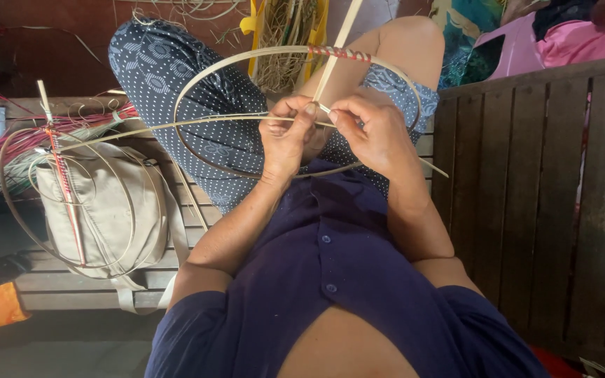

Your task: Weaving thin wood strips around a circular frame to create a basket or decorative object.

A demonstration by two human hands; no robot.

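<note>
Both hands meet over the person's lap: the left hand (285,136) and the right hand (372,129) are close together, fingertips almost touching, each pinched on a thin pale cane strip (176,124) where it crosses the cane hoop (246,59). The hoop is an oval loop of flat split cane that rings the hands, its far edge bound with a short red-and-white wrapping (339,53) just beyond the right hand. A flat upright cane slat (337,49) rises from the pinch point past that wrapping. The long strip runs out well to the left of the left hand, across the wooden bench (526,175). Beside the left forearm, on the bench, lies a beige cloth bag (106,210); what it holds cannot be seen, but several finished cane loops (15,203) lie over it, tied to a stick with red binding (64,182). Farther left of those is a bundle of pink and red strands (8,143). Beyond the hands, past the knees, stands a yellow bag (285,28) filled with dry straw-coloured fibres. Beyond the right hand sits a pink plastic container (526,45) with dark cloth in it.
</note>
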